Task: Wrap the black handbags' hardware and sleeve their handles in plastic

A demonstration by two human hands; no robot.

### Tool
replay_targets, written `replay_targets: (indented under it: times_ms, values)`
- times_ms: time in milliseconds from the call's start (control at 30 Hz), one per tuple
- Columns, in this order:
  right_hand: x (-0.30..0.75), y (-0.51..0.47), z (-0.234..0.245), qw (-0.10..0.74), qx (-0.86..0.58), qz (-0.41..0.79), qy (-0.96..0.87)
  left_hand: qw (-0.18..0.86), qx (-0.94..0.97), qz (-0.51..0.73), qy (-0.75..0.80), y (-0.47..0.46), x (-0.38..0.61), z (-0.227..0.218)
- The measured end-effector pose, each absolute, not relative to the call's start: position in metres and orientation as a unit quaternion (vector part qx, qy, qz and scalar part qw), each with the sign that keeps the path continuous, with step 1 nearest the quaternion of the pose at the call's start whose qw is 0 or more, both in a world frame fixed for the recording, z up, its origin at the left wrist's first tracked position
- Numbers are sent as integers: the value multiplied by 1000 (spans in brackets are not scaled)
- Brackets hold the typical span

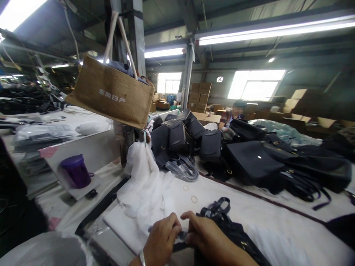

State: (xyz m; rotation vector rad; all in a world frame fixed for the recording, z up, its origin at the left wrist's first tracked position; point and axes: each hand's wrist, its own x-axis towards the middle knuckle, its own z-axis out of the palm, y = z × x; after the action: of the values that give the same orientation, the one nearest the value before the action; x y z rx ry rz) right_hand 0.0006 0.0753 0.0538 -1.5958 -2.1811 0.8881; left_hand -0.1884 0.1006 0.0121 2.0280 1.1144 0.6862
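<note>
Near the bottom middle of the head view, my left hand [163, 236] has its fingers curled together, with a bracelet at the wrist. Close beside it, my right hand [203, 236] is bent, its index finger raised and its other fingers closed. Both hands meet at a dark strap [181, 246], which looks partly wrapped in clear film; the fingers cover most of it. Black straps and a black bag [235, 236] with gold hardware lie beside and under my right forearm. White wrapping sheets [146, 188] are heaped just beyond my left hand.
Black bags [252, 162] are piled along the table's far side, with coiled wrapped straps [184, 168] before them. A jute bag [111, 92] hangs from a post. At left stands a purple cup [76, 171]. A co-worker [233, 114] is behind the pile. Two rubber bands [194, 199] lie on the table.
</note>
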Motion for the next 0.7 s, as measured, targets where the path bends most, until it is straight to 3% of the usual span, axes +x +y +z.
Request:
replay_targets:
  times_ms: [200,533,600,700]
  values:
    - [8,77,47,176,-577,274,-749,329,794,267,436,111,-184,7]
    - [12,89,55,202,-529,373,-735,338,823,264,373,135,-163,15]
    - [10,95,49,196,-556,336,-735,335,824,271,369,142,-158,16]
    - [9,108,38,120,-635,198,-737,307,806,309,401,148,-156,17]
